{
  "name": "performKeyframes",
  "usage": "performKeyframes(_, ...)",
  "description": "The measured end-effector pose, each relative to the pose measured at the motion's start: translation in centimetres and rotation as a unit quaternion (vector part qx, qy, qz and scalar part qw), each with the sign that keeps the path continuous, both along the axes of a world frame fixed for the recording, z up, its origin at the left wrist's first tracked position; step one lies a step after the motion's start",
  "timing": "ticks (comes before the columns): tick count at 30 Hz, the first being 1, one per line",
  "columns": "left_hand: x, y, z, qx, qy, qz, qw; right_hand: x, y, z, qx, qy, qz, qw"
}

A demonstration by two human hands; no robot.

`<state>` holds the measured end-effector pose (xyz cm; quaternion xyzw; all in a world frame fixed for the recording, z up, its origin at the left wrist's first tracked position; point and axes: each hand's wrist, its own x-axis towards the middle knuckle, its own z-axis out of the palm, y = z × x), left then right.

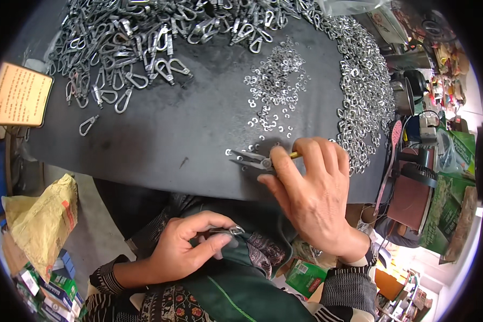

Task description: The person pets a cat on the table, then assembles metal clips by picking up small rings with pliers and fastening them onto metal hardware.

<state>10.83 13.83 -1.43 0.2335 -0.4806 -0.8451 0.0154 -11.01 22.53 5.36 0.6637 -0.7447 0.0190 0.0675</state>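
Note:
My right hand (316, 198) is wrapped around a pair of pliers (266, 163) with a yellow handle. Their slim jaws are spread and point left, just over the table's near edge, beside a few small open metal rings (228, 152). More of these C-shaped rings (279, 75) lie scattered farther back. Held low over my lap, my left hand (185, 247) pinches a metal clip (235, 230) between thumb and fingers. Its shiny looped end sticks out to the right; my fingers cover much of the rest.
A heap of silver snap hooks (145, 43) covers the table's far left, with one loose snap hook (88, 125) nearer me. Linked metal pieces (362, 91) line the right side. A phone-like screen (19, 94) stands at left. A yellow bag (45, 220) sits below the table.

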Motion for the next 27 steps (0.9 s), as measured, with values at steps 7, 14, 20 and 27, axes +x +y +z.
performKeyframes(7,0.0,-1.4,0.7,-0.193,0.075,0.008,0.978,0.1,-0.6,0.1,0.025,0.021,-0.001,0.999)
performKeyframes(14,0.4,-2.6,1.2,-0.167,0.049,0.084,0.981,-1.4,-0.8,1.7,0.025,-0.021,0.063,0.997)
performKeyframes(20,-0.5,-3.3,2.1,0.063,-0.003,0.024,0.998,-1.9,-0.4,1.7,0.016,-0.156,0.173,0.972)
performKeyframes(27,-0.9,-3.2,1.8,0.008,0.035,0.026,0.999,-2.4,-0.3,1.6,0.02,-0.178,0.182,0.967)
